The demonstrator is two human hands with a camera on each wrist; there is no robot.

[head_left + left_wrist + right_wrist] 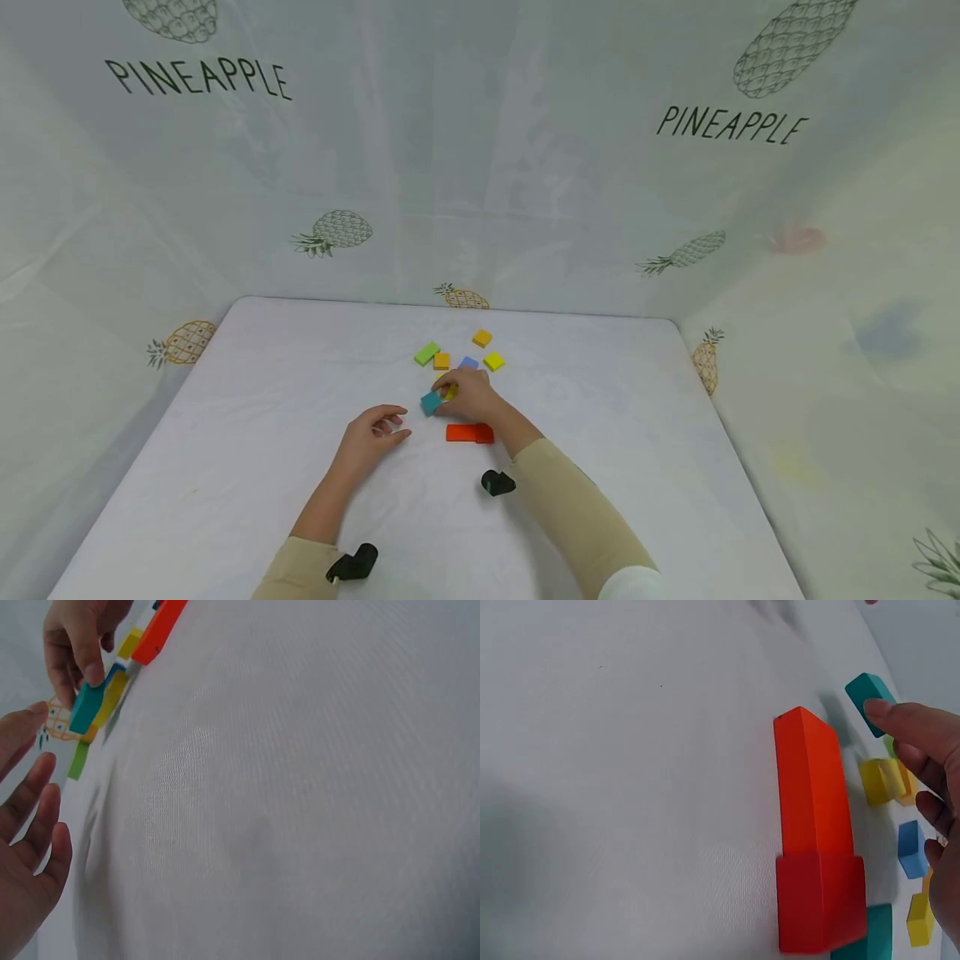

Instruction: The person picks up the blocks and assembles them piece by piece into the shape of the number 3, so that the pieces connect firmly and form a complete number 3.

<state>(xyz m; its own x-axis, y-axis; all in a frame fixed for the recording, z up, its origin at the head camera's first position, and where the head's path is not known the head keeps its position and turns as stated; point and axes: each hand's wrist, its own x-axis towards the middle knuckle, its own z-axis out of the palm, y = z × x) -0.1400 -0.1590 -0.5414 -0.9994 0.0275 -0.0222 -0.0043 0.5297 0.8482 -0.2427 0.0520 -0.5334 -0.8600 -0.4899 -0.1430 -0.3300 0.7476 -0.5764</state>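
My right hand (468,395) pinches a teal block (431,403) between thumb and fingers, holding it just above the table. In the right wrist view that teal block (870,702) is tilted. To the left of it my left hand (372,435) hovers with relaxed, spread fingers and holds nothing. Nearer to me lie a long orange-red block (461,432) and a shorter red block (485,434), end to end. A second teal block (870,939) lies beside the red one in the right wrist view. A yellow block (875,781) is partly behind the right hand.
Beyond the right hand lie a green block (427,353), an orange block (442,361), another orange block (482,337), a blue block (468,363) and a yellow block (494,361). They rest on a white-covered table (225,467). A pineapple-print curtain (465,167) hangs behind it.
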